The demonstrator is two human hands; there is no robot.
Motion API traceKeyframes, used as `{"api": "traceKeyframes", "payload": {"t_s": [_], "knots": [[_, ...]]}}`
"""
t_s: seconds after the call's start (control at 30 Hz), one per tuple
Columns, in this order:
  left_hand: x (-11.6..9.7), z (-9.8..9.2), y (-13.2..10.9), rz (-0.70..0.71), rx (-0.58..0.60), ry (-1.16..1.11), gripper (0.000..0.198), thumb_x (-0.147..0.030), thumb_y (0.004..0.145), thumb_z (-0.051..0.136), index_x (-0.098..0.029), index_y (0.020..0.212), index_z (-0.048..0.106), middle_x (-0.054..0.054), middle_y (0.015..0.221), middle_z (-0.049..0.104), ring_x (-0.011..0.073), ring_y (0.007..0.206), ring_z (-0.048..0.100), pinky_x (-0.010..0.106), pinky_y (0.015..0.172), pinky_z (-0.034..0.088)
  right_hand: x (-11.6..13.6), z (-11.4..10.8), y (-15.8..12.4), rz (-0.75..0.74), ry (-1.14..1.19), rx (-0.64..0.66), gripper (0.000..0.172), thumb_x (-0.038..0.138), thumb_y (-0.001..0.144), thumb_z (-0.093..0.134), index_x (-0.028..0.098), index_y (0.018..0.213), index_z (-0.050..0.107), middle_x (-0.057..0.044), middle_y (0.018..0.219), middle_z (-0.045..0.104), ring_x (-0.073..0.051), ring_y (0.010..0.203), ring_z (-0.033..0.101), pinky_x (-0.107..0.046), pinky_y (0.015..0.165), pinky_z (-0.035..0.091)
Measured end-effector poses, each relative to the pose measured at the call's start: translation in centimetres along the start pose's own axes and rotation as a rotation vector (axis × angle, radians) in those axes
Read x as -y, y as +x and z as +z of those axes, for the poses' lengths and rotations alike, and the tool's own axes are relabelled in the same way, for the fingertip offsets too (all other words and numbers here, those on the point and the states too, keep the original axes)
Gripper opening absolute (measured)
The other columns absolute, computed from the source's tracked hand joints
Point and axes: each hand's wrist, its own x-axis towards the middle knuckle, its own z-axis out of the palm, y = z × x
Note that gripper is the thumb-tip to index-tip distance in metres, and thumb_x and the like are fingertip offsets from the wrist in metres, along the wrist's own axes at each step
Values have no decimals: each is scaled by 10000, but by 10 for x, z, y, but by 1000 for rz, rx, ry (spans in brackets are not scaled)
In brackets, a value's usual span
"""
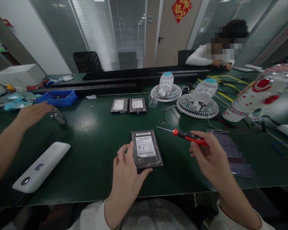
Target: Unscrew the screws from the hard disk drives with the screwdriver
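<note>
A hard drive (147, 149) with a white label lies flat on the green table in front of me. My left hand (127, 171) grips its near left corner, fingers along the left side and thumb by the near edge. In my right hand (208, 150) is a red and black screwdriver (190, 136), its handle between thumb and fingers. The thin shaft points left, and its tip is just beyond the drive's far right corner, apart from it. Several small screws (163, 123) are scattered beyond the tip. Two more hard drives (119, 105) lie side by side farther back.
Another person's hand (36, 113) reaches in from the left by metal cylinders (58, 116). A white device (42, 166) lies near left, a blue tray (59, 97) behind. Two white fans (197, 102), a clear cup (153, 101), a phone (227, 147) and a decorated bottle (252, 99) stand right.
</note>
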Motion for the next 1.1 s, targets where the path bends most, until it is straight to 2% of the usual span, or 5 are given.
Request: {"api": "traceKeyframes", "payload": {"t_s": [0.4,0.53,0.67,0.77,1.1], "knots": [[40,-45,54,41,608,66,998,-475,736,943,-122,1568,518,260,1541,603,487,1413,591,649,1137,516,55,-33,56,-318,44,-449,270,240,802,897,259,1012,728,-23,985,730,-119,605,670,-249,447,574],[54,-54,85,57,724,-92,840,-654,821,845,-226,1516,647,187,1506,667,443,1353,648,611,1093,562,87,-38,85,-471,129,-450,556,273,709,984,298,1122,612,-43,1241,675,-218,1000,790,-358,695,662],[76,-35,117,-36,642,-194,555,-595,996,666,-173,1341,773,182,1369,758,387,1281,712,553,1081,577,123,-27,109,-592,172,-361,360,232,883,850,301,1099,570,-47,1278,647,-192,1176,759,-359,919,665],[86,-13,128,-127,567,-291,402,-446,988,710,-178,1271,807,144,1238,813,318,1075,788,450,939,633,136,-4,123,-695,321,-182,335,325,905,854,302,1089,574,-21,1150,661,-205,1136,759,-315,738,661],[74,4,102,-111,338,-302,295,-243,1044,606,-195,1246,816,58,1054,795,223,889,754,343,819,604,97,107,155,-734,338,177,476,414,949,780,270,1338,547,-59,1192,702,-186,878,724,-330,669,651]]}}
